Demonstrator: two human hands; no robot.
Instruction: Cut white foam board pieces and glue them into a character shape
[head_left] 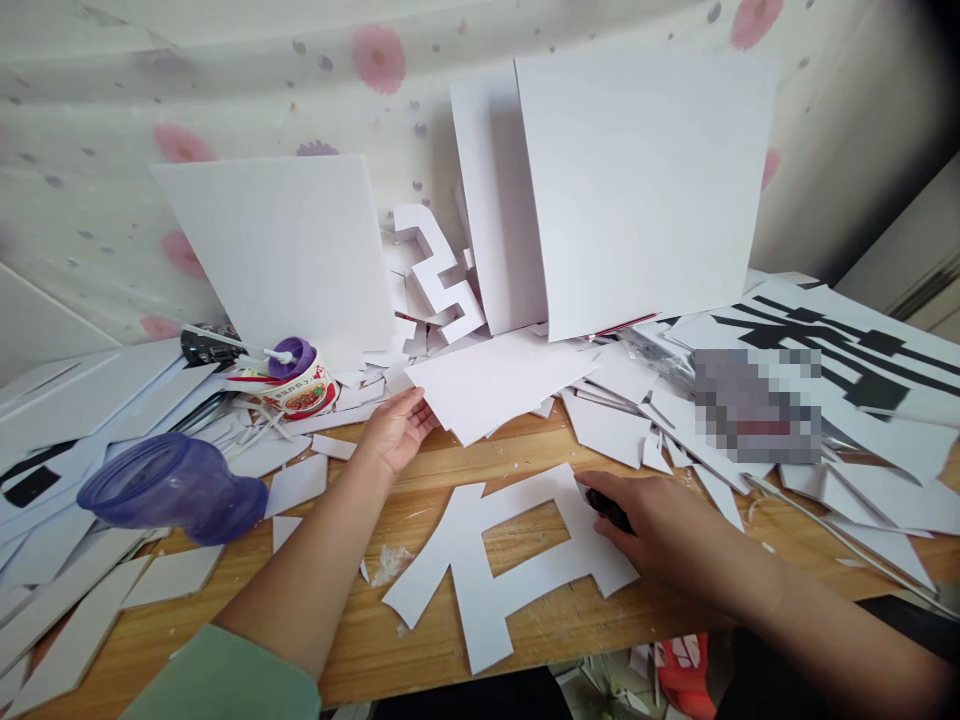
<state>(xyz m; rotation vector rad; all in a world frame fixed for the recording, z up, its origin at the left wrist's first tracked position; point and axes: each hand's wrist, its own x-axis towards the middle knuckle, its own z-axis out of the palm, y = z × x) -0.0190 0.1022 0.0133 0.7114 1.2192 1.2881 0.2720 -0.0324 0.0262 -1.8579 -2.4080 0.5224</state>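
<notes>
My left hand (395,430) grips the left edge of a white foam board piece (502,380), which is tilted up off the table. My right hand (637,525) is closed around a black utility knife (609,510), its blade not clearly visible. Below the hands lies a cut-out white foam board shape (480,580) with a squarish opening in it, flat on the wooden table (375,650). The right fingers are at this shape's upper right side. Another angular white cut-out (435,265) leans at the back.
Large white boards (645,200) (292,250) stand against the patterned curtain (255,60). A purple translucent container (172,490), a food tub (307,390) and many scraps lie at left. Sheets with black printed characters (847,340) and a white cable (847,535) are at right.
</notes>
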